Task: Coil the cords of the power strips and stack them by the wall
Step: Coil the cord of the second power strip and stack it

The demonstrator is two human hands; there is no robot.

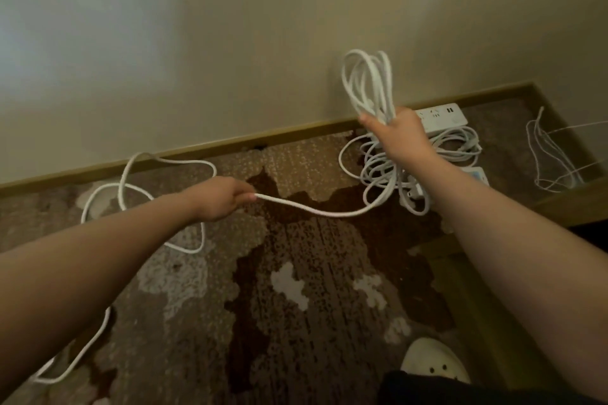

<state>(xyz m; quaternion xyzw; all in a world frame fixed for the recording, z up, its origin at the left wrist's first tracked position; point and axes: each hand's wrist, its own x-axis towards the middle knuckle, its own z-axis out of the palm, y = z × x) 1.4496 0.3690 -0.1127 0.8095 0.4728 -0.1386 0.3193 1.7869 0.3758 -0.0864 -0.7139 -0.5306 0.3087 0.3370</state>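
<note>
White cord (312, 207) runs slack from the left hand (220, 199), whose fingers pinch it, across to the right hand (398, 135), whose fingers are curled round a bunch of finished loops (368, 82) held up in front of the wall (230, 43). Behind the left hand, the uncoiled rest (131, 187) of the cord lies in loose bends on the carpet (296, 289) near the wall's foot and trails back under the forearm. Just beyond the right hand, against the wall, a power strip (441, 117) rests on an already coiled heap (388, 171). From here the likeliest trouble is the loose bends crossing and pulling into a knot as the cord is drawn in, since they overlap on the carpet. The bunch could also slip or spring open if the right hand's hold loosens while taking another loop, and hanging loops might snag the heap below.
</note>
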